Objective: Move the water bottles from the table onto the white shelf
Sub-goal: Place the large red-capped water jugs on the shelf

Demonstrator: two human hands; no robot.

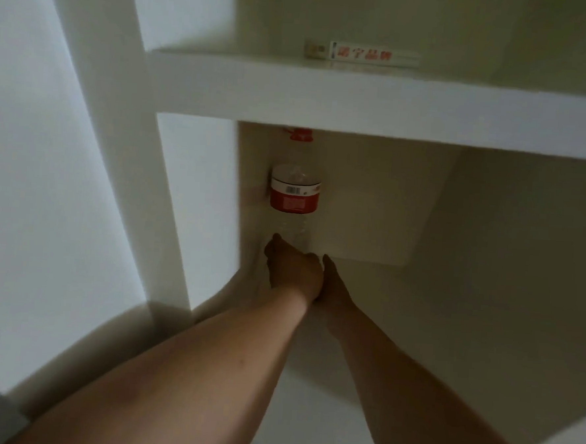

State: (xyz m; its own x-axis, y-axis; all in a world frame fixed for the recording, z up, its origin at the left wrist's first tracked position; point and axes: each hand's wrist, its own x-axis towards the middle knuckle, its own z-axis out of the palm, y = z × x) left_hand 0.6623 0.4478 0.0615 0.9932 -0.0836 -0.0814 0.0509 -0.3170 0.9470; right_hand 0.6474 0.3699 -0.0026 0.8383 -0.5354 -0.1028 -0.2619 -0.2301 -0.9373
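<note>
1. Clearly the water bottle [295,191] stands upright in the lower bay of the white shelf [378,100]. It is tucked into the back corner, with the side wall just at its 9 o'clock and the board above close over its red cap. Lifting rather than sliding it could knock the cap on that board.
2. The left hand [294,270] sits at the bottle's foot, at its 6 o'clock, against the clear base. The view is dim and blurred, so I cannot tell whether its fingers [276,241] wrap the base or merely lie against it. If they cling as the arm draws back, the bottle likely tips forward.
3. The right hand [335,286] lies close against the left, at its 3 o'clock. I cannot tell whether its fingers are apart or together. With the wrists this crowded, one could bump the other on the way out and nudge the bottle.
4. The bottle looks tall and narrow, so a push low at its foot may topple it against the wall.
5. A small box [377,55] lies on the board above, at 12 o'clock. A jolt to that board could shift it.
</note>
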